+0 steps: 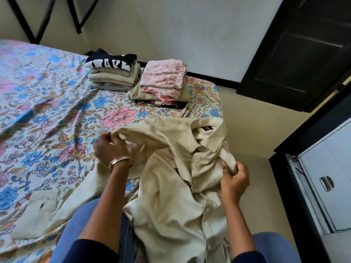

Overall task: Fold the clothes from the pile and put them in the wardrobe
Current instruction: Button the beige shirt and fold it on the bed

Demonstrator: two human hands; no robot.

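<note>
**Beige shirt half-spread at bed edge, both hands on it**

The beige shirt [171, 186] lies crumpled across the near edge of the bed [57, 103] and partly over the person's lap; collar w/ dark label sits up toward the bed's far-right corner, button placket runs down toward the bottom edge of view. Its lower end is cut off by the frame. A pocketed part lies flat at lower left on the floral sheet.

Left hand [111, 147]: fingers curled, pinching a raised fold of the shirt near the shoulder; somewhat motion-blurred, so exact finger placement is hard to read. Bangle on the wrist.

Right hand [234, 179]: fingers clenched round a bunch of shirt fabric just below the collar; fingertips are buried in the cloth.

Far side of bed: folded stack [114, 74], dark top w/ white letters uppermost, text only partly legible. Just beside it, second stack [163, 82] w/ pink floral piece on top, beige item under it, a dark patterned one at the bottom, mostly hidden.

Right edge: pale cabinet door w/ metal handle [325, 183], only partly in view. Dark panelled door [303, 54] upper right, cut off by the frame.
</note>
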